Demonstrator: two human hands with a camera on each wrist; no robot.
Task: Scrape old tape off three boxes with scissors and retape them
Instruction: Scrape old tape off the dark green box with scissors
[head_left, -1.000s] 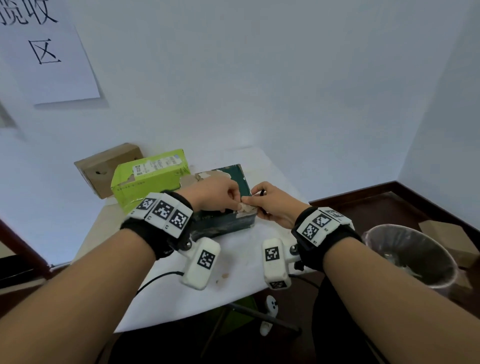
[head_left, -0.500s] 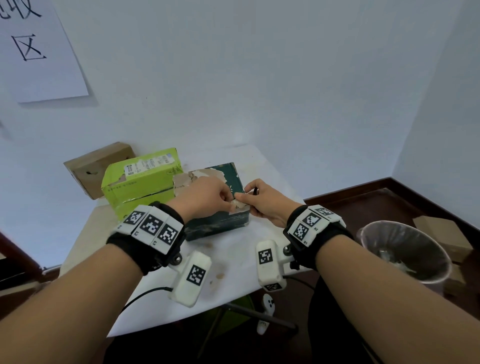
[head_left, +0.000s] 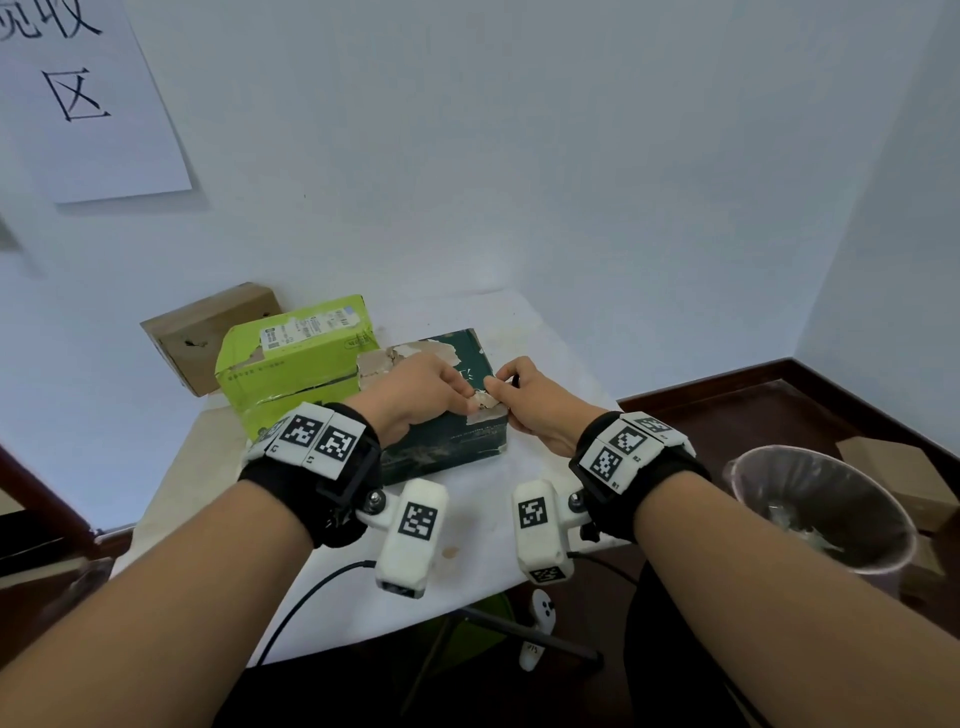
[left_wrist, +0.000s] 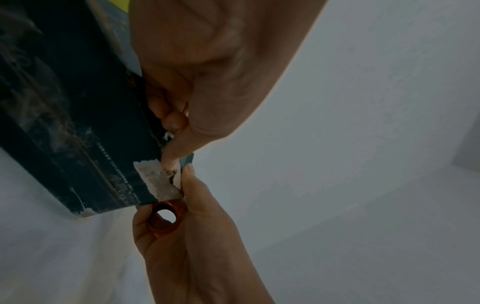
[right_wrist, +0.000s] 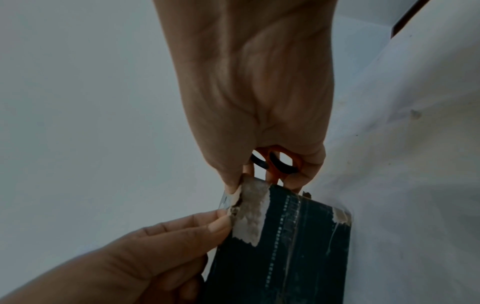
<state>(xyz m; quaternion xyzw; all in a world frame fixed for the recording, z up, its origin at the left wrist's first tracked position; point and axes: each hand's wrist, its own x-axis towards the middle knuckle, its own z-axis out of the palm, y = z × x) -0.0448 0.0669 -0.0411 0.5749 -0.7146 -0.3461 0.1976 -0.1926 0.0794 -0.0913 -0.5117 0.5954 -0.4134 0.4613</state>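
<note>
A dark green box (head_left: 447, 447) lies on the white table (head_left: 332, 587), its top partly torn to bare card. At its near right corner sits a whitish strip of old tape (right_wrist: 249, 214), also seen as the tape (left_wrist: 155, 179). My left hand (head_left: 467, 401) pinches the strip's loose edge with thumb and fingers (right_wrist: 221, 223). My right hand (head_left: 501, 387) grips orange-handled scissors (right_wrist: 275, 162), blade (right_wrist: 225, 200) laid against that same corner. A lime-green box (head_left: 296, 364) and a brown cardboard box (head_left: 208, 332) stand behind to the left.
A lined waste bin (head_left: 821, 509) stands on the floor at the right with a cardboard box (head_left: 893, 467) beyond it. The table backs onto a white wall with a paper sign (head_left: 88, 98). A cable (head_left: 311, 592) hangs over the table's front edge.
Both hands stay at the dark box's near right corner. My head view has shifted a little; the scissors hand has edged slightly along the corner.
</note>
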